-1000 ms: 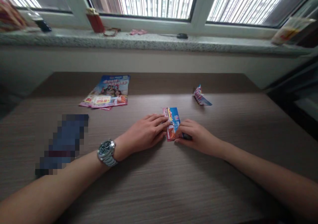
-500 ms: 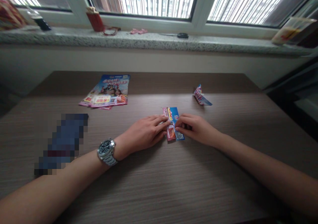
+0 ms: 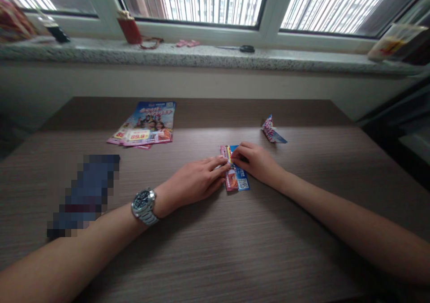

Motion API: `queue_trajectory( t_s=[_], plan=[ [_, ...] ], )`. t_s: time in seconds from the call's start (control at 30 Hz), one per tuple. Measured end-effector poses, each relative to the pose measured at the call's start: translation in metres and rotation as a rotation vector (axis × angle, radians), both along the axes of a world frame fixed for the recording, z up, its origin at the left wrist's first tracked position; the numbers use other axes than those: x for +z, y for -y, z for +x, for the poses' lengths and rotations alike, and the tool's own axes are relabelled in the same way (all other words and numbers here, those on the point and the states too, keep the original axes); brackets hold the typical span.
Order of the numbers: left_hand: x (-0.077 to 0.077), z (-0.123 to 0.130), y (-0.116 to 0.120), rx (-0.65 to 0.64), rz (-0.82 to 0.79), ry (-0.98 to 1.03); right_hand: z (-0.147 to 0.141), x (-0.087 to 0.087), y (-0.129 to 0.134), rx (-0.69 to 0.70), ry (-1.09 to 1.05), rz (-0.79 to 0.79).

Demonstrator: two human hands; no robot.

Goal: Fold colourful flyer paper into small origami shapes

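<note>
A small folded paper (image 3: pixel 238 182), printed in blue, pink and yellow, lies on the wooden table in front of me. My left hand (image 3: pixel 201 177), with a silver watch at its wrist, rests flat with its fingertips on the paper's left part. My right hand (image 3: pixel 253 159) touches the paper's upper right part, thumb and fingers curled together; whether anything is pinched between them is hidden. Beyond it to the right stands a folded paper figure (image 3: pixel 271 130).
Printed flyers (image 3: pixel 148 123) are stacked at the back left of the table (image 3: pixel 201 258). A blurred dark blue object (image 3: pixel 89 186) lies near my left forearm. The windowsill (image 3: pixel 201 57) holds a red container (image 3: pixel 130 28) and scissors (image 3: pixel 247 49).
My right hand has moved up and slightly left along the paper, uncovering more of its lower right part. My left hand has stayed in place.
</note>
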State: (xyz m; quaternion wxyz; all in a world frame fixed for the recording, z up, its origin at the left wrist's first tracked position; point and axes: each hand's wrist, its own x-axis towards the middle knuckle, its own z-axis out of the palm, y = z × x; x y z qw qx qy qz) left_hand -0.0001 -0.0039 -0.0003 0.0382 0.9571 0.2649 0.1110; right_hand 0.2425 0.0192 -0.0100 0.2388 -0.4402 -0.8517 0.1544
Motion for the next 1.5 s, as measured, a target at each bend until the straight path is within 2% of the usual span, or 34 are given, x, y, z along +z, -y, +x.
queue_trajectory(
  t_s=[0.43,0.63,0.83,1.03,1.37,1.5],
  plan=[
    [0.0,-0.001,0.0,-0.008,-0.023,0.021,-0.004,-0.002,-0.038,-0.046,-0.036,0.021],
    [0.0,-0.001,0.001,-0.008,-0.03,0.035,-0.006,-0.003,-0.046,-0.072,-0.033,0.047],
    [0.001,0.0,0.001,-0.009,-0.028,0.045,-0.004,-0.003,-0.04,-0.074,-0.062,0.052],
    [0.002,0.0,0.001,0.0,-0.014,0.015,-0.001,-0.004,-0.034,-0.058,-0.098,-0.016],
    [0.002,0.0,0.0,-0.01,-0.022,0.038,0.007,0.001,-0.008,0.101,-0.098,-0.027],
    [0.001,0.0,0.0,-0.011,-0.025,0.058,0.009,0.002,0.006,0.125,-0.089,-0.068]
  ],
)
